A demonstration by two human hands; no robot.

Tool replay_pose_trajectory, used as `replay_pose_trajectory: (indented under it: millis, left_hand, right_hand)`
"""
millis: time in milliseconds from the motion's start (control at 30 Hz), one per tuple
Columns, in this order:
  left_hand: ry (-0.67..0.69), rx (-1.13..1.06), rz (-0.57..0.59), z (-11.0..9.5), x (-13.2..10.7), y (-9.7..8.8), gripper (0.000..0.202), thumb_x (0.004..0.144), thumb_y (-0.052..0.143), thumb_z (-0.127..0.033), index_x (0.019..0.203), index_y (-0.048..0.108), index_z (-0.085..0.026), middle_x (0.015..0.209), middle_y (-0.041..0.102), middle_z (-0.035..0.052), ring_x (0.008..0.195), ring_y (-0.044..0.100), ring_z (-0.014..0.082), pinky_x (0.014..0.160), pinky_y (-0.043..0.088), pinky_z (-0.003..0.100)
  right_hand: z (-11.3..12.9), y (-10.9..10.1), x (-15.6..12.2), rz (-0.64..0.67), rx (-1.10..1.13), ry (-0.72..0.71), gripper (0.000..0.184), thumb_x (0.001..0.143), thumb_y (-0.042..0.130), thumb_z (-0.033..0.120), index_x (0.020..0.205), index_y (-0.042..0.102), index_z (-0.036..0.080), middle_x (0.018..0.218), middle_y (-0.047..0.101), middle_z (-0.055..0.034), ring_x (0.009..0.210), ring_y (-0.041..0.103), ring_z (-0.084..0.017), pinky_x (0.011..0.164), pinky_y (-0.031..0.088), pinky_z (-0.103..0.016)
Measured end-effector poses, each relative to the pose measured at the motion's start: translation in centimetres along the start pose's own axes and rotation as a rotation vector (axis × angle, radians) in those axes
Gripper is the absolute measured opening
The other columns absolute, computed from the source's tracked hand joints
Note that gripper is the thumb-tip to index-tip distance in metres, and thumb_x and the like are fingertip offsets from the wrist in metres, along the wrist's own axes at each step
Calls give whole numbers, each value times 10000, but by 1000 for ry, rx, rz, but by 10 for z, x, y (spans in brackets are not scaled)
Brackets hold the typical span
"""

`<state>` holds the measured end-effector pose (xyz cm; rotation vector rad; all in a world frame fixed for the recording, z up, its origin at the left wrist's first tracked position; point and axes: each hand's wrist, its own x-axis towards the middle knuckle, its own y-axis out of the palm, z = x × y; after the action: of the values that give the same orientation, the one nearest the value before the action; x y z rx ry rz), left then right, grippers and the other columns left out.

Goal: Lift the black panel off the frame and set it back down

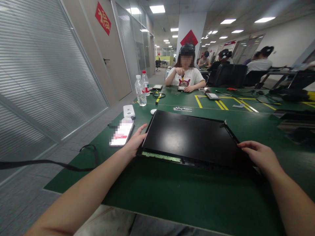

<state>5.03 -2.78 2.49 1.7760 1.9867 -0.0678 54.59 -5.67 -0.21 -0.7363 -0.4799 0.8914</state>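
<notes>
In front of me, over the green table, is a flat black LCD screen panel. A strip of green circuit board runs along its near left edge. My left hand grips the panel's left side, the thumb near the upper edge and the other fingers hidden beneath. At the right side, my right hand pinches the rim between thumb and fingers. A small tab sticks up at the far right corner. The near edge looks slightly raised off the table, though its underside is hidden.
Left of the panel lie a lit phone and a white power bank. Two bottles, one clear, stand beyond. Across the green table sits a person handling a small device. Dark panels and cables lie at right.
</notes>
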Motion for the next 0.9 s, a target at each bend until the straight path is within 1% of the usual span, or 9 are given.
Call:
replay_pose_trajectory:
  millis: [67, 167, 300, 400, 500, 600, 667, 767, 900]
  left_hand:
    - [1, 11, 3, -2, -2, 0, 961, 876, 819, -83, 1711, 378, -261, 843, 830, 40, 496, 728, 192, 491, 596, 275]
    - [10, 21, 33, -3, -3, 0, 901, 852, 862, -107, 1660, 482, -230, 919, 853, 73, 581, 773, 209, 526, 618, 277]
    - [52, 46, 69, -4, -5, 1, 665, 859, 877, -145, 1492, 682, -212, 1005, 867, 88, 704, 811, 206, 592, 637, 256]
    - [79, 45, 62, -6, -9, 4, 520, 887, 832, -137, 1397, 754, -206, 1036, 871, 82, 794, 827, 210, 621, 635, 237]
    - [89, 19, 98, -9, -12, 6, 519, 884, 753, -89, 1390, 767, -206, 1089, 870, 77, 846, 833, 221, 628, 638, 241]
    - [92, -36, 152, -10, -11, 6, 566, 853, 667, -44, 1397, 765, -165, 1138, 863, 91, 878, 831, 218, 647, 639, 237]
    - [104, -65, 157, -9, -9, 5, 591, 833, 632, -40, 1401, 758, -139, 1164, 859, 100, 907, 827, 212, 656, 631, 224]
    - [124, -73, 156, -6, -6, 3, 585, 831, 642, -85, 1406, 748, -110, 1206, 848, 122, 980, 821, 230, 700, 632, 233]
    - [158, -21, 214, -2, -8, 2, 602, 807, 745, -160, 1407, 741, -114, 1258, 833, 135, 1084, 804, 284, 832, 648, 313]
  right_hand:
    - [0, 0, -1, -2, 11, 3, 287, 582, 621, 419, 755, 800, 276, 879, 806, -62, 834, 678, -274, 772, 476, -402]
    - [1, 1, -3, -3, 30, 20, 294, 587, 620, 418, 762, 805, 270, 852, 801, -58, 810, 675, -264, 763, 472, -400]
    - [2, 3, -4, -14, 56, 12, 289, 596, 607, 420, 750, 797, 266, 802, 790, -48, 756, 662, -248, 728, 461, -390]
    - [2, 2, -4, 8, 44, 19, 302, 593, 608, 422, 765, 806, 271, 814, 796, -42, 771, 670, -252, 732, 461, -388]
    - [3, 2, -4, 10, 41, 18, 291, 603, 613, 412, 768, 807, 272, 844, 804, -50, 803, 678, -257, 752, 469, -387]
    - [3, 2, -5, 4, 37, 10, 268, 618, 614, 390, 772, 796, 267, 857, 799, -60, 807, 672, -249, 759, 476, -381]
    - [2, 3, -5, 12, 37, 14, 259, 626, 615, 376, 781, 791, 265, 860, 794, -60, 800, 671, -243, 757, 479, -376]
    - [2, 2, -4, 31, 44, 14, 264, 627, 618, 377, 786, 797, 266, 851, 792, -57, 804, 678, -252, 762, 483, -382]
    - [3, 0, -3, 49, 35, 53, 279, 613, 620, 403, 781, 800, 273, 846, 794, -58, 805, 686, -273, 760, 481, -400]
